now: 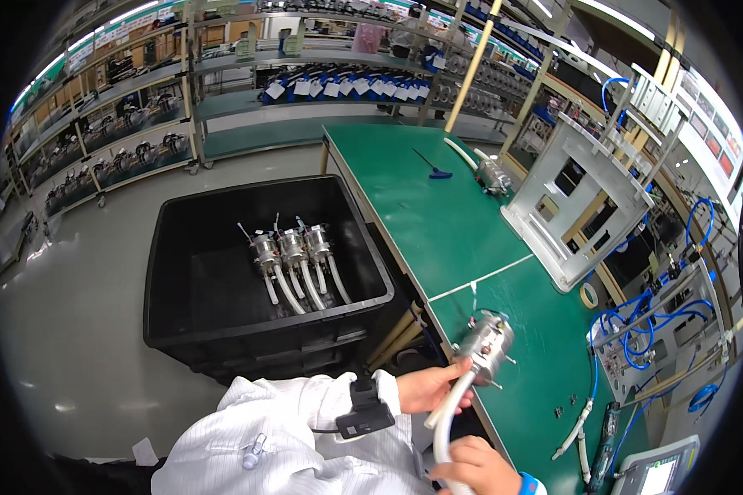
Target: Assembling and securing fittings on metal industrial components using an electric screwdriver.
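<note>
My left hand (428, 388) grips the white hose just below a silver cylindrical metal part (485, 342), which hovers over the near edge of the green workbench (437, 214). My right hand (475, 466) holds the lower end of the same white hose (444, 417), which curves down toward me. Both sleeves are white, and a black band sits on my left wrist. To my left, a black plastic crate (190, 322) holds three similar silver parts with white hoses (293, 260) lying side by side.
On the bench lie a blue-handled tool (432, 165), another silver part with a hose (492, 175), a tilted white metal frame (578, 198), a tape roll (588, 294) and blue tubing (644, 326). Shelving racks (140, 124) stand behind on the grey floor.
</note>
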{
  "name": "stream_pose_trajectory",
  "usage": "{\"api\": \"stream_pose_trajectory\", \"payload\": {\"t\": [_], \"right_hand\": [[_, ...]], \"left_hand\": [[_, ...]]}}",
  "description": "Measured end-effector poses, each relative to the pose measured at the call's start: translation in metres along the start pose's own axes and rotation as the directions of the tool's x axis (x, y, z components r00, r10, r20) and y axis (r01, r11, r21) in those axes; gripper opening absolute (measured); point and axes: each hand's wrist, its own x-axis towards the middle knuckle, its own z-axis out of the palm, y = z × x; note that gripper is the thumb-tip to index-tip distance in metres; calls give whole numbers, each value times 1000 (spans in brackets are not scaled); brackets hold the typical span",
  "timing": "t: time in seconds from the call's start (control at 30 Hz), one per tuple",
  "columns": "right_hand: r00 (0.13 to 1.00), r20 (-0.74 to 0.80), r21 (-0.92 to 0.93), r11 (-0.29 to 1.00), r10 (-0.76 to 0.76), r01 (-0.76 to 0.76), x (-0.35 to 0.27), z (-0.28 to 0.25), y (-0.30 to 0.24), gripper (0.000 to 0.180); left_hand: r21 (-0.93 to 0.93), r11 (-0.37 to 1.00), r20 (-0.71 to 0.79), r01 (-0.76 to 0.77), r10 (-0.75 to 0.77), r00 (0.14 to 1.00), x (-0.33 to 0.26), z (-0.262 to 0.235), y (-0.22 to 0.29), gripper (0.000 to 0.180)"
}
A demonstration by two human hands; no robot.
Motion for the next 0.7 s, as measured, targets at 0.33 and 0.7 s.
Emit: {"api": "stream_pose_trajectory", "payload": {"t": [0.33,0.7], "right_hand": [[996,-43,-178,980,77,-84,23,13,38,54],[905,-329,-330,865,269,-378,8,-7,153,66]], "left_hand": [[470,772,-472,-427,629,618,-92,-15,125,28],[646,759,-759,77,630,161,-350,-234,225,43]]}}
